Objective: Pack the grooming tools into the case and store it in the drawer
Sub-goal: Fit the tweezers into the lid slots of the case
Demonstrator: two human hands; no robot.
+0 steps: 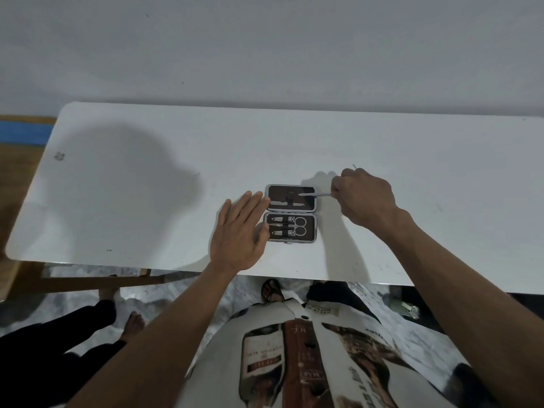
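Note:
A small grooming case with a grey rim and brown lining lies open flat on the white table. Its near half holds scissors and two nail clippers under a strap. Its far half holds a flat metal tool. My right hand is closed on a thin metal grooming tool, whose tip lies over the far half. My left hand rests flat and spread against the case's left edge, fingertips touching it.
The table's near edge runs just below the case. A small grey mark sits at the table's far left. Under the table I see a sandalled foot, another person's bare foot and a wooden frame.

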